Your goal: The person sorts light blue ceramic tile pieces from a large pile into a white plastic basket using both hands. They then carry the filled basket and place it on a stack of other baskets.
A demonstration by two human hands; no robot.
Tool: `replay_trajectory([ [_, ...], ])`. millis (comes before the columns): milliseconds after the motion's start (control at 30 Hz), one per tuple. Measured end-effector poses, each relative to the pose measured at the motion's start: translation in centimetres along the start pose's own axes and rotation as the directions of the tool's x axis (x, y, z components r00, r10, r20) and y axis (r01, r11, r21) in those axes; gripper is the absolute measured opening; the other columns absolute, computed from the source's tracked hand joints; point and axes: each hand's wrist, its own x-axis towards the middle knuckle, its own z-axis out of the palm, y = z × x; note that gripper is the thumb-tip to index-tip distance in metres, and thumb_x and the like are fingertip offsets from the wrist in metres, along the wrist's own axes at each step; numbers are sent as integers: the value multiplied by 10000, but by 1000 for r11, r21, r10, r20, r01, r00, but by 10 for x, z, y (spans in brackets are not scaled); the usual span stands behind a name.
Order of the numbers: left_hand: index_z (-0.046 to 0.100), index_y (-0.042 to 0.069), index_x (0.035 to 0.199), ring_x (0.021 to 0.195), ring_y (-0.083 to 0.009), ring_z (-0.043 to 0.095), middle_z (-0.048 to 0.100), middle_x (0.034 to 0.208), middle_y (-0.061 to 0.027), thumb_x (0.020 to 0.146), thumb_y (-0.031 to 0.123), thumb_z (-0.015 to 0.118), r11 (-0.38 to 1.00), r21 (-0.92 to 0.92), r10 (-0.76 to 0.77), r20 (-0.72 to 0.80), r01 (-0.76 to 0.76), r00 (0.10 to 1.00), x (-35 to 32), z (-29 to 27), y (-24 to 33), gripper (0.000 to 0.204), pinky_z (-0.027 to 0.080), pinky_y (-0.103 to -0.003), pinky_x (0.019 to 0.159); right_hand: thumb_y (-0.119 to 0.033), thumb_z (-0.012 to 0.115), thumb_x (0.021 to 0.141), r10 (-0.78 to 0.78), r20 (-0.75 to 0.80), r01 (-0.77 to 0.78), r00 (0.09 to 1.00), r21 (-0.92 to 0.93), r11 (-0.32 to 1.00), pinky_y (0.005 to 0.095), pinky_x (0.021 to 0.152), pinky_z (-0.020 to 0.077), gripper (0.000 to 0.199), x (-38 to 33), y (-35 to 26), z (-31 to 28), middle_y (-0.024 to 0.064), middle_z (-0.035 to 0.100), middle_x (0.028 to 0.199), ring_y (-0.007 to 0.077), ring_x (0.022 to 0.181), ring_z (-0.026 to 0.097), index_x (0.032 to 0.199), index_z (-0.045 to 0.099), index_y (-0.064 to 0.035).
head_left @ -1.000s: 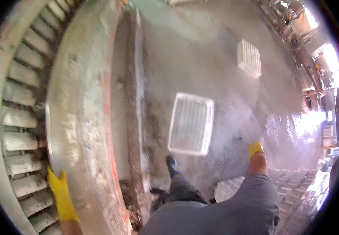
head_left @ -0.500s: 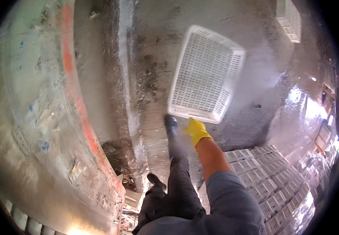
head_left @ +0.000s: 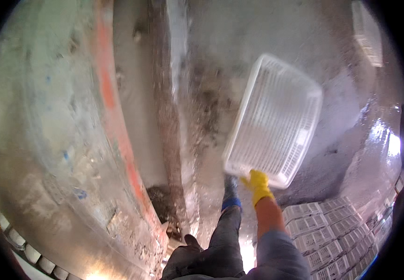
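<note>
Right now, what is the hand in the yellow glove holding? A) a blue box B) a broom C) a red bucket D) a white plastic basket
D: the right hand in the yellow glove grips the near rim of a white plastic basket with slatted sides, lifted tilted above the wet floor.

Yellow glove — grey sleeve, dark trousers, boots.

Wet, grey concrete floor streaked with dark grime, glaring under bright light at right. Curved, scuffed metal machine rim with an orange-red band at left; stacked white slatted plastic crates at lower right.
</note>
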Motion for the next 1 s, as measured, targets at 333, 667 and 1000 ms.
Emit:
replay_trajectory([
  [333,651,48,1286,987,-414,755,763,1059,-214,1035,468,697,893,-402,-123,213,202,969,81,44,26,491,605,-506,880,-666,702,970,37,-194,56,980,449,892,527,984,562,713,-146,-49,-217,237,767,1089,444,1084,734,1311,722,-40],
  [667,648,68,1267,970,-468,723,751,1038,-233,948,384,783,868,-483,-36,177,119,984,85,33,72,469,565,-573,831,-721,659,1013,234,-31,-69,972,910,409,398,506,476,750,-155,26,-462,139,668,698,245,575,632,1130,716,18],
  [1000,517,-20,1558,1306,-488,607,630,1450,-297,869,385,848,866,-347,-397,-40,360,917,129,26,183,865,429,-578,1184,-648,675,1025,237,-92,-46,967,855,516,405,500,471,663,-95,-45,-701,119,641,685,235,565,614,1113,695,9],
])
